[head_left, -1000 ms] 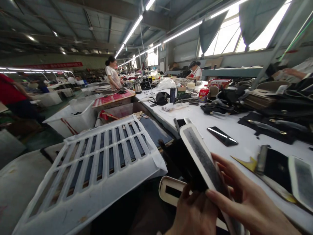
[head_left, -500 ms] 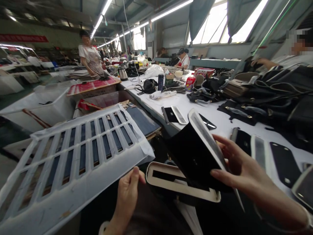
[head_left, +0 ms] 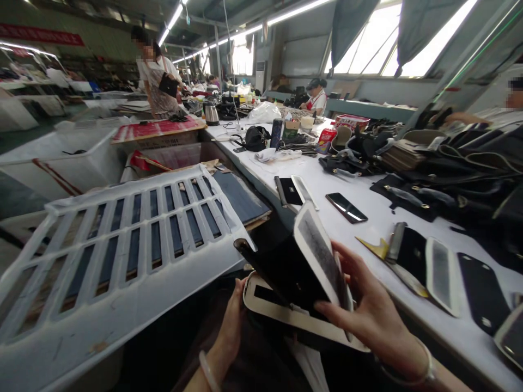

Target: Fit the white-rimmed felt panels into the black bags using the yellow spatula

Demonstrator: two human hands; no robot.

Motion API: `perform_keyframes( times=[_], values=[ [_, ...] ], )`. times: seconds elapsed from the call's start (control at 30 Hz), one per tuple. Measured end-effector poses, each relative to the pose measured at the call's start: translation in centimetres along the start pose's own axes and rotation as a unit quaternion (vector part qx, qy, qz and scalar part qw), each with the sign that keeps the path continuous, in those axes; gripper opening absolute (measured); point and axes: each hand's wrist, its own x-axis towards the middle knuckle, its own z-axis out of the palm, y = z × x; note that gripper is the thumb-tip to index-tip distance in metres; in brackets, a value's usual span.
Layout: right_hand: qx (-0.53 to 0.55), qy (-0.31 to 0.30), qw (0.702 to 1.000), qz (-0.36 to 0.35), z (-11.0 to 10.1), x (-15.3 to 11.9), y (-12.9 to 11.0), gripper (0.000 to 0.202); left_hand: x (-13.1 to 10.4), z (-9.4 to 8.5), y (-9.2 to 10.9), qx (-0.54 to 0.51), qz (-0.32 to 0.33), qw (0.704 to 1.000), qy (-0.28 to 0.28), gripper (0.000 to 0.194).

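My right hand (head_left: 368, 307) grips a black panel (head_left: 273, 267) with a pale-edged grey flap (head_left: 316, 247), thumb on the near side and fingers behind. The panel stands tilted over a black case with a cream rim (head_left: 281, 314), which lies low in front of me and is partly covered by it. At the left end of that rim is my left hand (head_left: 233, 321), its fingers wrapped round the case's end and partly hidden behind it.
A white slotted plastic tray (head_left: 134, 239) fills the left. On the white table (head_left: 347, 245) lie a phone (head_left: 346, 208), a yellow-edged piece (head_left: 378, 247), flat black pieces (head_left: 480, 288) and piled black bags (head_left: 461, 158). A person (head_left: 157, 87) stands at the back left.
The black panel and my right hand have moved left and down over the case. My left hand has come onto the case's end. The phone and yellow-edged piece show more fully.
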Motion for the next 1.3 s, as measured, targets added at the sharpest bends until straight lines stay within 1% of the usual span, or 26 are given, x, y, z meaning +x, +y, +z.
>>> perform_keyframes(
  times=[0.07,0.13,0.23,0.33,0.4,0.47,0.57,0.67,0.7,0.77,0.83,0.9,0.97,1.03,1.1,1.17,1.2,1.3],
  values=[
    [-0.091,0.008,0.995,-0.047,0.2,-0.3,0.8,0.078,0.3,0.5,-0.5,-0.046,-0.021,0.999,-0.003,0.068],
    [-0.161,-0.006,0.984,-0.075,0.1,-0.8,1.7,0.08,0.4,0.7,-1.0,-0.078,-0.031,0.996,0.002,0.063],
    [-0.262,-0.046,0.961,-0.074,-0.3,-1.8,3.1,0.08,0.3,0.4,-1.4,-0.11,-0.046,0.993,0.006,0.06],
    [-0.354,-0.051,0.931,-0.071,-0.5,-2.6,4.1,0.082,0.0,0.3,-1.5,-0.137,-0.072,0.988,0.022,0.057],
    [-0.379,-0.045,0.921,-0.082,-0.2,-2.8,4.3,0.086,-0.2,0.5,-1.3,-0.15,-0.078,0.985,0.031,0.054],
    [-0.381,-0.055,0.917,-0.106,0.5,-2.6,4.1,0.093,-0.5,0.9,-1.1,-0.149,-0.064,0.986,0.028,0.053],
    [-0.364,-0.106,0.914,-0.142,1.7,-2.0,3.6,0.108,-0.7,1.2,-0.9,-0.129,-0.039,0.991,0.021,0.055],
    [-0.343,-0.145,0.917,-0.142,2.1,-1.5,3.5,0.116,-0.8,1.0,-0.8,-0.097,-0.053,0.994,0.022,0.06],
    [-0.334,-0.162,0.918,-0.137,1.9,-1.4,3.6,0.115,-0.8,1.0,-0.8,-0.089,-0.062,0.994,0.022,0.061],
    [-0.321,-0.204,0.916,-0.13,1.5,-1.3,3.8,0.105,-0.8,0.9,-0.7,-0.074,-0.074,0.994,0.024,0.064],
    [-0.32,-0.243,0.906,-0.13,1.0,-1.3,4.0,0.092,-0.8,1.0,-0.5,-0.064,-0.073,0.995,0.032,0.066],
    [-0.327,-0.264,0.898,-0.132,0.9,-1.2,4.1,0.084,-0.8,1.2,-0.3,-0.06,-0.066,0.995,0.039,0.067],
    [-0.326,-0.275,0.895,-0.131,1.1,-1.2,4.1,0.078,-1.0,1.4,-0.2,-0.069,-0.062,0.995,0.029,0.067],
    [-0.32,-0.282,0.895,-0.133,1.4,-1.0,4.1,0.072,-1.1,1.5,-0.2,-0.08,-0.054,0.995,0.011,0.063],
    [-0.311,-0.288,0.894,-0.143,1.9,-0.8,4.0,0.075,-1.1,1.5,-0.3,-0.081,-0.041,0.996,0.004,0.056],
    [-0.308,-0.29,0.894,-0.148,2.3,-0.5,4.0,0.076,-1.1,1.5,-0.4,-0.07,-0.03,0.997,0.017,0.053],
    [-0.311,-0.29,0.894,-0.146,2.4,-0.4,3.9,0.07,-1.0,1.5,-0.4,-0.064,-0.032,0.997,0.023,0.054],
    [-0.319,-0.289,0.893,-0.133,2.5,-0.1,3.9,0.043,-0.9,1.5,-0.3,-0.051,-0.042,0.998,0.026,0.06]
  ],
)
